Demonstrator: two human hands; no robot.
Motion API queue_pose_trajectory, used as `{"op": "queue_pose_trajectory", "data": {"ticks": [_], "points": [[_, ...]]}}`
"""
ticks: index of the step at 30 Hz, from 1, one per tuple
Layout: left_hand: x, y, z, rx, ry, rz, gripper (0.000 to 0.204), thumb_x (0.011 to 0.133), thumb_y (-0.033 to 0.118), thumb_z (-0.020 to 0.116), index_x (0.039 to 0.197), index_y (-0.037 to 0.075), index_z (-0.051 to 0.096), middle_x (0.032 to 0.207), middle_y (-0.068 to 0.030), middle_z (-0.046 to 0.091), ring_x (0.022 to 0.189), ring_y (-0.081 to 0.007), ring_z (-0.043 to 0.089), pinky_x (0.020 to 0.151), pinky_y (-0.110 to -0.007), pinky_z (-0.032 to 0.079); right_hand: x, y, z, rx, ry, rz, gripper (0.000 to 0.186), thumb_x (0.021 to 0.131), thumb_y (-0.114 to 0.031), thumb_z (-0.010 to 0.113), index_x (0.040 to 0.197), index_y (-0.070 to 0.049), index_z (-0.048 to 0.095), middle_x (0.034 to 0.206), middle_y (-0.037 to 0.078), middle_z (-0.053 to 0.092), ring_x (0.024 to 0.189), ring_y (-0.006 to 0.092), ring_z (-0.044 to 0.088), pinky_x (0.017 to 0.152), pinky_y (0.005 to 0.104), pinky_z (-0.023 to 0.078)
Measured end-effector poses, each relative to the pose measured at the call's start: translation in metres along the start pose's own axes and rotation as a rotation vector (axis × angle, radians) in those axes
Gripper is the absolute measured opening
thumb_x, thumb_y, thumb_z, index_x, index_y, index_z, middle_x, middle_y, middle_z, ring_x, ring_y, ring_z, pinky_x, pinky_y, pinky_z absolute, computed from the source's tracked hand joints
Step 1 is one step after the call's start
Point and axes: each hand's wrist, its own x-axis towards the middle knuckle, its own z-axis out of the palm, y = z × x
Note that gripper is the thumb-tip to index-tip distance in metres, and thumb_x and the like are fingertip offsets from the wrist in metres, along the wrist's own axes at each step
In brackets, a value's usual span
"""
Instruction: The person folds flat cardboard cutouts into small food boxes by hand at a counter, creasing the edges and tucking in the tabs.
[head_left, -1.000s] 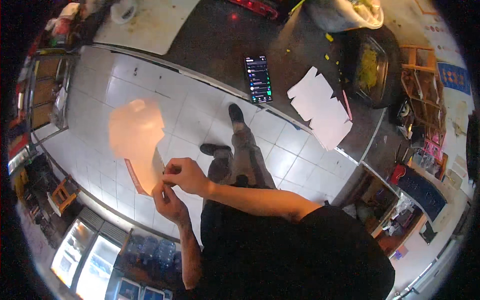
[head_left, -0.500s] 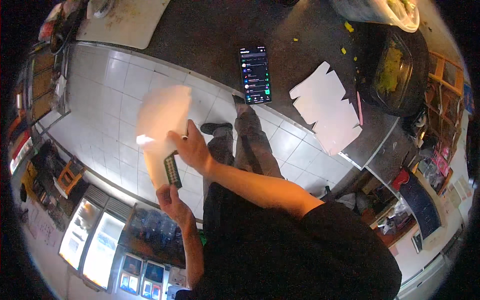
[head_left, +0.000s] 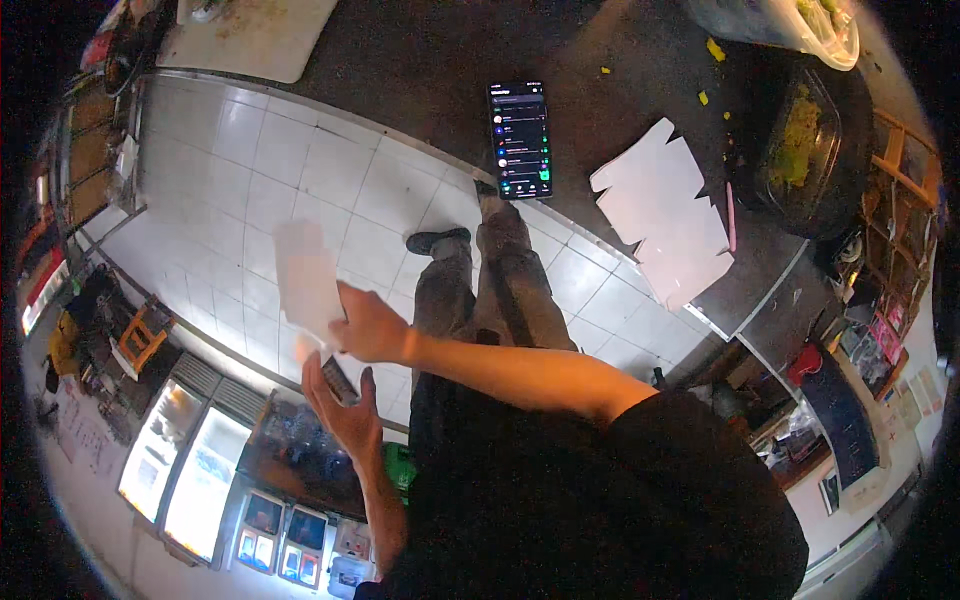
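My right hand (head_left: 375,328) is closed on the edge of a pale card piece (head_left: 307,275), blurred by motion, which looks like a folded paper carton. Just below, my left hand (head_left: 342,408) cups the lower end of that card, its thumb standing apart from the fingers. A dark patterned part (head_left: 340,380) shows between thumb and fingers. On the dark counter (head_left: 420,70) lies a flat white card sheet (head_left: 665,220) with notched edges. A phone (head_left: 520,140) with a lit screen rests left of the sheet.
A pink stick-like thing (head_left: 731,215) lies beside the notched sheet. Farther right stands a dark lidded container (head_left: 805,150), with a clear plastic bag (head_left: 825,30) behind it. Yellow scraps (head_left: 715,50) dot the counter. A pale board (head_left: 245,40) sits far left, above the tiled floor (head_left: 200,190).
The card has swung and looks narrower, its patterned part now mostly within my left hand. My right hand has moved down toward my left. The left thumb has spread from the fingers.
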Motion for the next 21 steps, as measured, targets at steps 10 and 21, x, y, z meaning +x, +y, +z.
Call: {"op": "queue_pose_trajectory", "data": {"ticks": [10, 21], "points": [[0.017, -0.018, -0.003, -0.213, -0.097, -0.003, 0.023, 0.097, 0.011, 0.057, 0.114, -0.002, 0.068, 0.102, -0.0146, 0.07, 0.091, -0.0278, 0.067, 0.08, -0.037, 0.053, -0.01, -0.008, 0.0, -0.182, -0.028, -0.045, 0.014, 0.085, -0.01, 0.062, 0.094, -0.001, 0.057, 0.084, 0.018, 0.066, 0.081, 0.037, 0.067, 0.072, 0.0442, 0.051], [0.013, -0.018, -0.005, -1.097, -0.486, -0.854, 0.032, 0.097, 0.016, 0.062, 0.123, -0.001, 0.055, 0.099, -0.0092, 0.067, 0.081, -0.0151, 0.065, 0.07, -0.028, 0.053, -0.036, -0.066, -0.024, -0.563, -0.477, -0.01, 0.057, 0.075, -0.009, 0.07, 0.132, -0.014, 0.06, 0.112, 0.016, 0.07, 0.103, 0.0329, 0.069, 0.085, 0.0419, 0.055]]}}
